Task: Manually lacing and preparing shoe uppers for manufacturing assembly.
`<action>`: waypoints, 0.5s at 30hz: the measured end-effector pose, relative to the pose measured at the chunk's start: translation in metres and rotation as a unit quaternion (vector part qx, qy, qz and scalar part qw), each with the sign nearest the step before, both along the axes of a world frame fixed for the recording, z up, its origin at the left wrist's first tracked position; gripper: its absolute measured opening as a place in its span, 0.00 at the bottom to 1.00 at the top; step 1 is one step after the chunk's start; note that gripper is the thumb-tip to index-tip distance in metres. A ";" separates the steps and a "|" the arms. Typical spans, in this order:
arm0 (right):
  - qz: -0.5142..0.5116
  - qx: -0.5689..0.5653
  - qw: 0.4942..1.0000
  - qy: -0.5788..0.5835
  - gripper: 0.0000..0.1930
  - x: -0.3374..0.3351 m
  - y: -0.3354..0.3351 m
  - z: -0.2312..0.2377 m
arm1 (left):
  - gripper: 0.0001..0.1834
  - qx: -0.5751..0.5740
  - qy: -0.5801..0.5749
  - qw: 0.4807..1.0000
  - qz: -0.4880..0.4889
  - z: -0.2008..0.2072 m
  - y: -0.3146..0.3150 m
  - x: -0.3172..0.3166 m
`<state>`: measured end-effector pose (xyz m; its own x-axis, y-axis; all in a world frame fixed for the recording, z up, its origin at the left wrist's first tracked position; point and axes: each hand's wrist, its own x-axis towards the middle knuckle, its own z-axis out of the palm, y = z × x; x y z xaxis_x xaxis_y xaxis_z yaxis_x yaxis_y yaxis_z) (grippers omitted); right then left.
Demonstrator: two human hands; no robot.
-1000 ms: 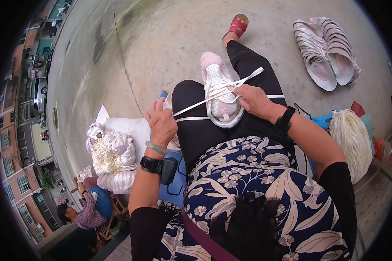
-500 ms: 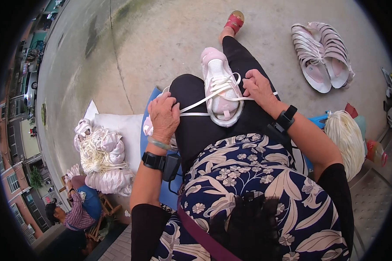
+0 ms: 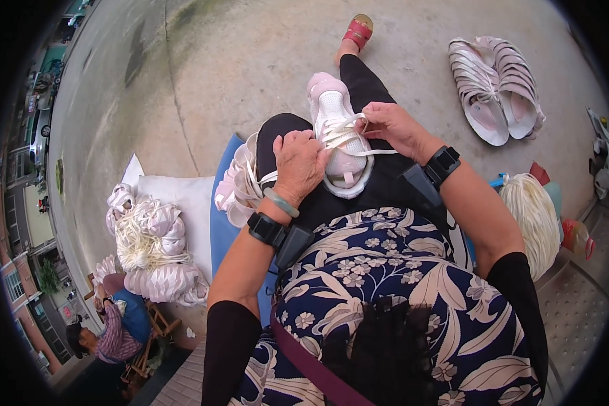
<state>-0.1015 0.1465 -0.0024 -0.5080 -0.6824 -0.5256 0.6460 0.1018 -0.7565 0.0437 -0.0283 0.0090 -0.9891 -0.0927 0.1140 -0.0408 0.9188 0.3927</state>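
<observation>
Shoe: a pale pink-and-white sneaker with a mesh front (image 3: 335, 108) lies on the black-trousered lap (image 3: 384, 177), toe pointing away from the body.
Lace: a flat white shoelace (image 3: 381, 152) crosses the shoe's opening, one length trailing to its right.
Right hand: the right hand (image 3: 394, 127), at the shoe's right edge, pinches the flat white shoelace between thumb and forefinger.
Left hand: the left hand (image 3: 299, 164) curls at the shoe's left edge; cannot tell whether its fingers are closed on lace.
Shoe pieces: pink-and-white shoe parts (image 3: 235, 188) sit left of the shoe.
Hank: a thick cream bundle of laces (image 3: 531, 223) lies right of the shoe.
Pair: strappy pink-and-white uppers, tied together (image 3: 480, 88), lie on concrete (image 3: 250, 54), beyond and right of the shoe.
</observation>
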 end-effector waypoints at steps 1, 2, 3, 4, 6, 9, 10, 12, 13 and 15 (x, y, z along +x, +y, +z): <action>0.004 -0.025 1.000 -0.018 0.07 0.001 0.002 -0.002 | 0.09 0.003 0.009 1.000 0.004 0.001 0.001 0.000; 0.007 -0.052 0.998 -0.034 0.08 0.000 0.003 -0.003 | 0.09 0.005 0.019 1.000 0.008 0.002 0.002 -0.001; 0.007 -0.051 0.998 -0.034 0.08 -0.001 0.004 -0.004 | 0.09 0.005 0.019 1.000 0.008 0.003 0.001 -0.002; 0.008 -0.036 0.999 0.000 0.07 -0.001 0.005 -0.005 | 0.09 0.029 0.020 0.999 0.001 0.004 0.000 -0.004; 0.011 -0.022 0.999 0.033 0.08 0.000 0.004 -0.006 | 0.09 0.052 0.021 0.998 -0.005 0.005 -0.003 -0.005; 0.005 -0.009 0.997 0.076 0.09 0.005 0.005 -0.008 | 0.08 0.127 0.046 0.990 -0.028 0.009 -0.006 -0.006; 0.035 -0.006 0.991 0.130 0.12 0.007 0.004 -0.011 | 0.07 0.161 0.050 0.985 -0.023 0.012 -0.007 -0.005; 0.062 -0.004 0.982 0.180 0.14 0.008 0.005 -0.013 | 0.07 0.194 0.050 0.980 -0.020 0.022 -0.008 -0.005; 0.073 0.004 0.980 0.186 0.16 0.008 0.005 -0.014 | 0.07 0.178 0.031 0.983 -0.034 0.028 -0.010 -0.003; 0.081 0.012 0.978 0.192 0.17 0.009 0.005 -0.014 | 0.07 0.162 0.010 0.985 -0.050 0.043 -0.020 0.004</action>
<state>-0.0930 0.1512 -0.0167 -0.5563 -0.7607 -0.3343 0.2891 0.2000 -0.9362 0.0475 -0.0486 0.0525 -0.9929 -0.0290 0.1152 0.0555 0.7443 0.6655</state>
